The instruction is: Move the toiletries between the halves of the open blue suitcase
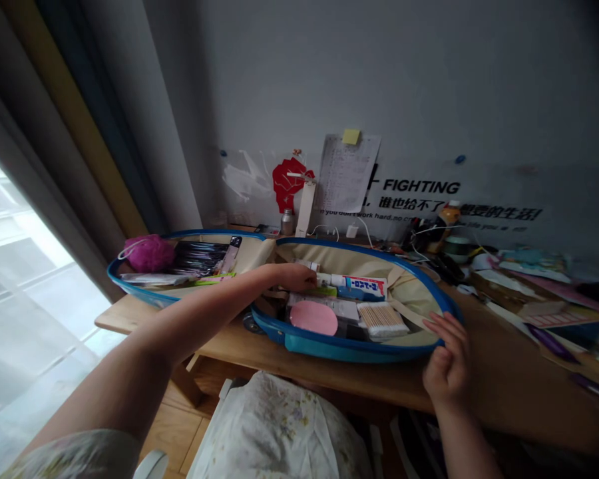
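An open blue-rimmed travel case lies on the wooden desk, its beige lining showing. My left hand reaches into it, closed around the end of a white tube beside a boxed toothpaste. My right hand grips the case's near right rim. A round pink sponge and a packet of cotton swabs lie in the near half. The far half holds a pink bath puff and black packets. My left forearm hides part of the case.
Papers, cables, pens and small bottles crowd the desk's right and back, against a wall with a printed slogan and a pinned sheet. A curtained bright window stands left. Below the desk's front edge is a floral-covered seat.
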`<state>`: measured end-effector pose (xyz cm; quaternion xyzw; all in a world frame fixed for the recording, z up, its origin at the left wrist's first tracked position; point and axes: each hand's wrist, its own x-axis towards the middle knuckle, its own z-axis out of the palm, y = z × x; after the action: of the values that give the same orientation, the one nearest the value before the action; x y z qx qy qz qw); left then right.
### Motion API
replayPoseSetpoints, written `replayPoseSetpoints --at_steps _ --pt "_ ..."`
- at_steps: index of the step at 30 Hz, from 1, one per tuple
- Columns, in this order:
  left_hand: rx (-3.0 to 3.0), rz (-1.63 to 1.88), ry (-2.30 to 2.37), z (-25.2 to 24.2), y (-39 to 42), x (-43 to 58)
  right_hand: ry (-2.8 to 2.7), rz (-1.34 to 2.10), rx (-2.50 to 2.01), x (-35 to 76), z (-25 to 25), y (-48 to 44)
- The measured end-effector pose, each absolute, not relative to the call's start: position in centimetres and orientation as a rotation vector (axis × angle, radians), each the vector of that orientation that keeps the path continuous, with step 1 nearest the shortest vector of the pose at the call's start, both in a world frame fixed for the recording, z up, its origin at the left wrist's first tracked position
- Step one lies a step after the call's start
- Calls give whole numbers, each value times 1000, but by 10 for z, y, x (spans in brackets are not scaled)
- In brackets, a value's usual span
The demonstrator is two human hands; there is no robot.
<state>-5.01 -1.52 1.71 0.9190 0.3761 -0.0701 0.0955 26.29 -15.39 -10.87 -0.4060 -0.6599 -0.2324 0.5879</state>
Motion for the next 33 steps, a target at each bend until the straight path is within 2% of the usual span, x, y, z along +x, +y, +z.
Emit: replayPoseSetpoints --at_steps 16,33 --pt "2822 -5 1042 4 -15 -52 -1532 -535 -946 258 -105 -156" --pt "2866 -72 867 2 -20 -58 -1532 -516 -978 261 -108 -157"
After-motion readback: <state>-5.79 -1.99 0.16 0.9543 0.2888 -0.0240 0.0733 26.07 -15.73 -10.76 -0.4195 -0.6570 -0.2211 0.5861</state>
